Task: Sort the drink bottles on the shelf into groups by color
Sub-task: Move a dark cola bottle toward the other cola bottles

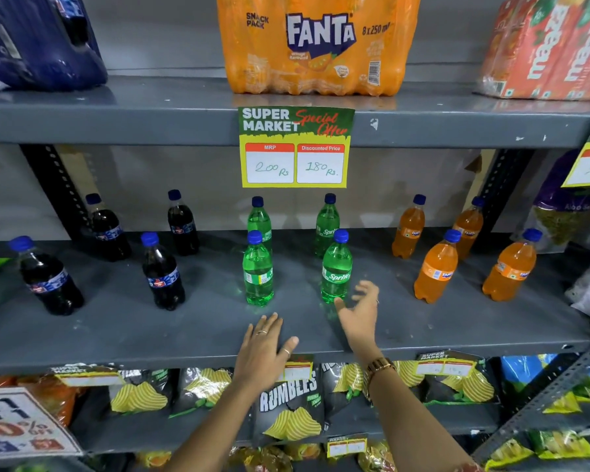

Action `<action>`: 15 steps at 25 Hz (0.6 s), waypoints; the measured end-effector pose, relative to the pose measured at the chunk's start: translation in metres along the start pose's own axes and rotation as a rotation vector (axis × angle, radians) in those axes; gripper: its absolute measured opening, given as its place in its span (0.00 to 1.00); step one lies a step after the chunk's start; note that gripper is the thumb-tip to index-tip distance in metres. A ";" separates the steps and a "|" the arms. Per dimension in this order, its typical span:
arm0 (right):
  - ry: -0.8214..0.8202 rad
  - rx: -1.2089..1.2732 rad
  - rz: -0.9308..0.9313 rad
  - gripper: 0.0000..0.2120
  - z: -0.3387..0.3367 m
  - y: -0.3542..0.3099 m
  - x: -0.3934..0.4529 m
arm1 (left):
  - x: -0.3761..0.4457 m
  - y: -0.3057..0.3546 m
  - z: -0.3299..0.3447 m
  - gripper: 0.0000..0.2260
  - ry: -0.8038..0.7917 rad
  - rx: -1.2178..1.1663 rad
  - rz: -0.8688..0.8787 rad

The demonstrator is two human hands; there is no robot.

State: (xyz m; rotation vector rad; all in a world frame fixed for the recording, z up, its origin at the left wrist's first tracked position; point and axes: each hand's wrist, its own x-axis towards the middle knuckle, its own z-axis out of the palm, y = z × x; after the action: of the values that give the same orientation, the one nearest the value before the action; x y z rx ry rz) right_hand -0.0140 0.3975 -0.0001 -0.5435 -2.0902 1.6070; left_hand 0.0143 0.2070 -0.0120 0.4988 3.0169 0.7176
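Grey metal shelf (pixel 116 328): scuffed, holding 12 bottles in 3 groups, 4 dark bottles (pixel 162 275) left, 4 green bottles (pixel 259 272) centre, 4 orange bottles (pixel 436 267) right. Multipacks above are cut off by the frame; chip bags (pixel 288 403) below are partly hidden by forearms. Left hand (pixel 264 349): laid flat, fingers spread, empty. Right hand (pixel 360 313): blurred, fingers open, beside a green bottle.

Twelve blue-capped drink bottles stand upright on the grey shelf (pixel 116 321) in three separate groups of four: dark cola bottles (pixel 162 274) on the left, green Sprite bottles (pixel 336 267) in the middle, orange Fanta bottles (pixel 438 267) on the right
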 end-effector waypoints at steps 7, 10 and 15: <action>-0.328 0.051 0.004 0.06 0.040 -0.024 -0.039 | -0.022 -0.078 -0.037 0.26 0.171 0.080 -0.174; -0.483 0.037 -0.032 0.06 0.075 -0.033 -0.058 | -0.036 -0.109 -0.054 0.28 0.194 0.136 -0.261; -0.633 0.078 -0.008 0.11 0.131 -0.046 -0.082 | -0.044 -0.148 -0.080 0.39 0.100 0.183 -0.407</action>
State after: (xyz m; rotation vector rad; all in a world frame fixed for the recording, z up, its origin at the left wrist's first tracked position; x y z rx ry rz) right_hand -0.0230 0.2365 0.0062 0.0184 -2.4293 2.0352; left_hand 0.0049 0.0332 -0.0083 -0.1598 3.1360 0.4551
